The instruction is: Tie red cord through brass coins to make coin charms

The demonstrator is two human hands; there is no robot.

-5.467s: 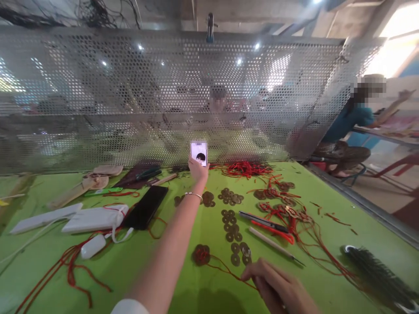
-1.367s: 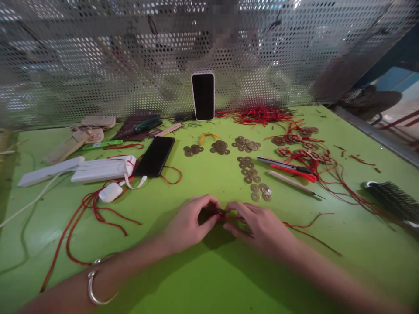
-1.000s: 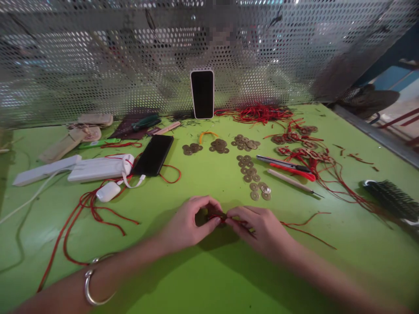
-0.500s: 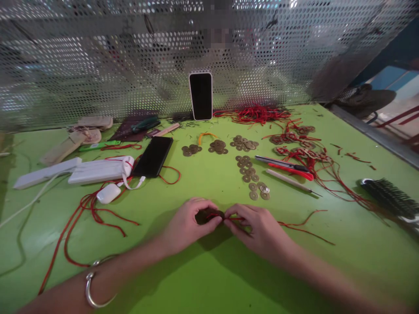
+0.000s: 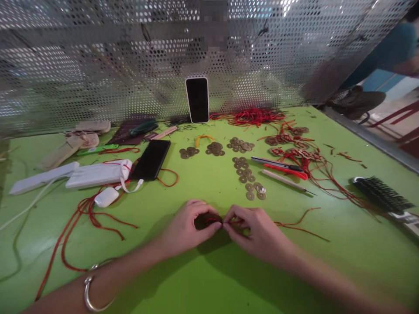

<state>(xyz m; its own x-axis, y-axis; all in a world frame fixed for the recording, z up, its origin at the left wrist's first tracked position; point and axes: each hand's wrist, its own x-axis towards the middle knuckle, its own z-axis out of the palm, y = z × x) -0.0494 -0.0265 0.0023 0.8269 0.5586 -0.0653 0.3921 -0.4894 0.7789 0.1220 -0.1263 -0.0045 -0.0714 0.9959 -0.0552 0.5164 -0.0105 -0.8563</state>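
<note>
Our left hand has dropped from the black, white-edged phone at twelve o'clock and grips a dark, round metal-coin bundle at six. Our right hand's fingers pinch its thin red cord, trailing toward three o'clock.

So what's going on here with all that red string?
A person is working at a green table with bare hands. The left hand holds a small dark piece with red on it, mostly hidden in the grip. The right hand pinches red string close beside it, and loose ends trail off to the right. Beyond the hands, round discs with holes lie in little groups, and a phone stands upright before a perforated screen.
</note>
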